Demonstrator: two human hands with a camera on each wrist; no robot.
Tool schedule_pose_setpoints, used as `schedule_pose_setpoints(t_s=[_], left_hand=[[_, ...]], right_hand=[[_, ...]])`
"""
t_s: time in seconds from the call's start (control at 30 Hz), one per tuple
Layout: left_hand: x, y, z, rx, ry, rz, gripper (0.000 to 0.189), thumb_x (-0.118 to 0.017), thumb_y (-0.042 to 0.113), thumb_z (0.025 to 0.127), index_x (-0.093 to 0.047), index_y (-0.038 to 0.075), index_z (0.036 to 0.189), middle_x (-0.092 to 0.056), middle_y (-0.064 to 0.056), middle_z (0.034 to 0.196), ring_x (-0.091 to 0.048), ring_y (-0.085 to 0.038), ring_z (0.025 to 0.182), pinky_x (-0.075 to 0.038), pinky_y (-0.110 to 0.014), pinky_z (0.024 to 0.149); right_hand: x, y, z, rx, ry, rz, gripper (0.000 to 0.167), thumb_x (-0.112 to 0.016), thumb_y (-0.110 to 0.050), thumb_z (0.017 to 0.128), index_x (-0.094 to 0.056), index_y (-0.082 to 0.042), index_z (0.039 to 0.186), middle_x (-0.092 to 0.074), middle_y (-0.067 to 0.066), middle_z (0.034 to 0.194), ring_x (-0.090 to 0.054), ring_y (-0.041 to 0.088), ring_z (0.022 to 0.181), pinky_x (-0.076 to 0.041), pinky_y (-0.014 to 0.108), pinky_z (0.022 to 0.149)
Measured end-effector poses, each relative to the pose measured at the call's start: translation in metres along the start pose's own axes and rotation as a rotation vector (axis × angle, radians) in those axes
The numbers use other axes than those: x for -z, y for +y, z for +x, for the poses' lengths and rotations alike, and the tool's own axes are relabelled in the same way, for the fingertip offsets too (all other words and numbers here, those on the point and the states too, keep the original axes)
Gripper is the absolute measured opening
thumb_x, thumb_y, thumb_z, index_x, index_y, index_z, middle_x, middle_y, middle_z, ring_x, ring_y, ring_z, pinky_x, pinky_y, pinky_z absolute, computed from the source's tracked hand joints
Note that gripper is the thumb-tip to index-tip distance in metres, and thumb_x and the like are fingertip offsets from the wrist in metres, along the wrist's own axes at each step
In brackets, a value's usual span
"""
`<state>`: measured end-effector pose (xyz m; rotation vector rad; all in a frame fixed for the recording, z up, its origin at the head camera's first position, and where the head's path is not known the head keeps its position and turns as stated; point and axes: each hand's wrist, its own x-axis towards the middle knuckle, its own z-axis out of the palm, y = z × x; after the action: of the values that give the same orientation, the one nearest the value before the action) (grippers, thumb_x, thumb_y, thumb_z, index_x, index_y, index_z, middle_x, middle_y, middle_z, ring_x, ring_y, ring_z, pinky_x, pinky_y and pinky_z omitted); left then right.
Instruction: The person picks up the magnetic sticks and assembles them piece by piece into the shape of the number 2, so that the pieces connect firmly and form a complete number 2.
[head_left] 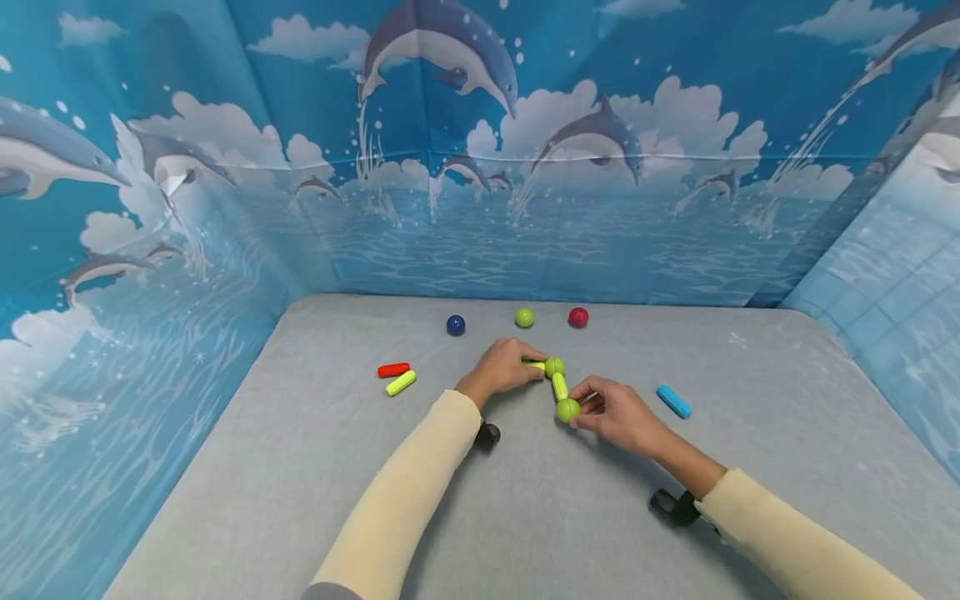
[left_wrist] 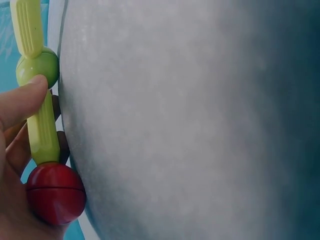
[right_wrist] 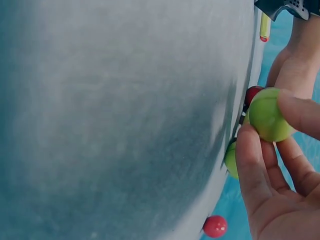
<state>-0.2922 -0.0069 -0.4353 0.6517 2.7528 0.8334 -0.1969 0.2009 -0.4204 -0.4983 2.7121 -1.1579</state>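
Note:
A jointed chain of toy balls and yellow-green rods lies between the two hands. My left hand [head_left: 504,367] grips one yellow-green rod [left_wrist: 42,130], its thumb against the middle green ball [left_wrist: 37,67]. A red ball [left_wrist: 56,194] caps that rod's end near the palm; in the head view the hand hides it. From the middle ball a second yellow-green rod [head_left: 559,386] runs towards the near green ball [head_left: 567,411]. My right hand [head_left: 618,412] pinches this near ball between thumb and fingers, as the right wrist view also shows.
Behind the hands sit a blue ball [head_left: 455,325], a loose green ball [head_left: 524,317] and a loose red ball [head_left: 578,317]. At left lie a red rod [head_left: 393,370] and a loose yellow rod [head_left: 401,383]; at right, a blue rod [head_left: 674,402]. Dolphin-print curtains [head_left: 480,242] border the grey surface.

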Motion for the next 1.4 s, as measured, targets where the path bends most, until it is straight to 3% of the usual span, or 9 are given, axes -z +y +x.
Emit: schedule_pose_setpoints(t_s=[0.27,0.73,0.97,1.13,1.4], left_hand=[[-0.001,0.001,0.003,0.008,-0.008,-0.001,0.033,-0.072,0.029,0.091,-0.071,0.025,0.124,-0.070,0.003,0.128,-0.062,-0.015,0.124,-0.050,-0.034,0.104],[-0.003,0.003,0.004,-0.039,-0.011,0.023,0.033,-0.071,0.028,0.092,-0.071,0.024,0.124,-0.070,0.003,0.128,-0.062,-0.015,0.124,-0.049,-0.032,0.104],[-0.003,0.000,0.006,-0.029,0.003,0.031,0.034,-0.069,0.028,0.093,-0.068,0.025,0.127,-0.069,0.002,0.129,-0.062,-0.015,0.124,-0.050,-0.032,0.103],[-0.001,-0.004,0.010,-0.026,0.023,0.061,0.034,-0.068,0.027,0.094,-0.068,0.025,0.127,-0.069,0.002,0.129,-0.062,-0.016,0.124,-0.050,-0.033,0.103],[-0.001,-0.006,0.015,-0.055,0.042,0.051,0.033,-0.069,0.028,0.093,-0.069,0.024,0.127,-0.070,0.002,0.127,-0.063,-0.016,0.123,-0.050,-0.034,0.103]], right_hand=[[0.001,0.002,0.001,0.009,0.007,-0.005,0.024,-0.077,-0.005,0.083,-0.067,-0.005,0.104,-0.071,0.011,0.103,-0.067,0.017,0.089,-0.054,0.024,0.068],[-0.001,0.005,0.001,-0.014,-0.034,-0.013,0.024,-0.077,-0.004,0.082,-0.065,-0.005,0.102,-0.070,0.010,0.100,-0.068,0.017,0.089,-0.054,0.024,0.068],[-0.002,0.005,0.008,-0.014,-0.036,-0.053,0.034,-0.077,-0.003,0.082,-0.063,-0.003,0.113,-0.066,0.009,0.102,-0.066,0.018,0.091,-0.055,0.028,0.074],[-0.003,0.003,0.019,0.001,-0.070,-0.048,0.038,-0.077,-0.005,0.083,-0.062,-0.001,0.118,-0.065,0.010,0.101,-0.065,0.019,0.090,-0.054,0.027,0.070],[-0.001,0.002,0.024,0.010,-0.080,-0.044,0.027,-0.078,-0.005,0.082,-0.065,-0.003,0.105,-0.067,0.011,0.096,-0.063,0.016,0.083,-0.052,0.025,0.067]])
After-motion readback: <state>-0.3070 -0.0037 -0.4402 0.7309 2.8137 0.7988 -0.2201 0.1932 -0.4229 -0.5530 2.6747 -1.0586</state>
